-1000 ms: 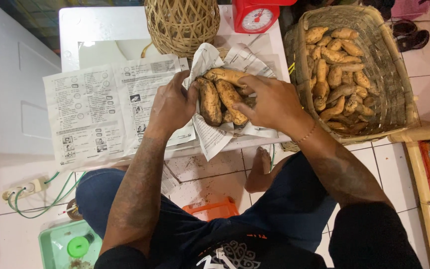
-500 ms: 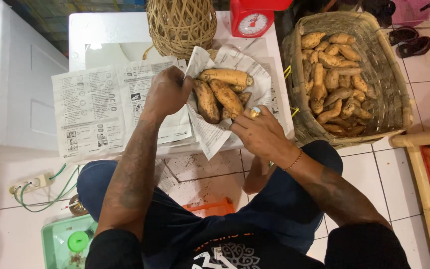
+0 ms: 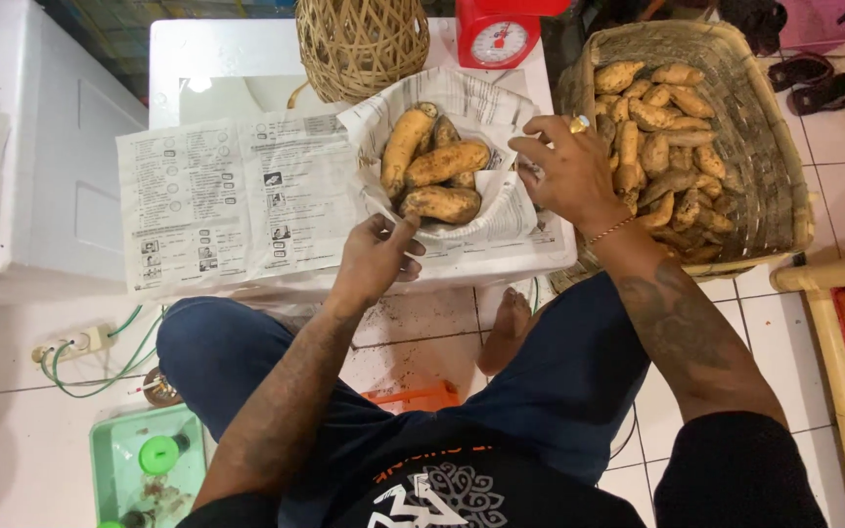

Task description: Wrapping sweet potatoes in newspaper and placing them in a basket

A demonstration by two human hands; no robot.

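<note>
Several orange sweet potatoes (image 3: 437, 166) lie piled on a crumpled sheet of newspaper (image 3: 501, 210) on a small white table (image 3: 178, 59). My left hand (image 3: 376, 256) pinches the near edge of that sheet just below the pile. My right hand (image 3: 567, 166), with a ring and a thin bracelet, grips the sheet's right edge. The paper's sides are lifted up around the potatoes.
A flat newspaper (image 3: 237, 200) covers the table's left part. A woven basket (image 3: 765, 156) full of sweet potatoes stands at the right. A wicker cage (image 3: 362, 39) and a red scale (image 3: 501, 29) stand at the back. Cables (image 3: 80, 352) and a green tray (image 3: 144, 460) lie on the tiled floor.
Both hands came off the potato pile. The left hand dropped to the sheet's near edge, the right moved to its right edge, and the paper now stands up around the potatoes.
</note>
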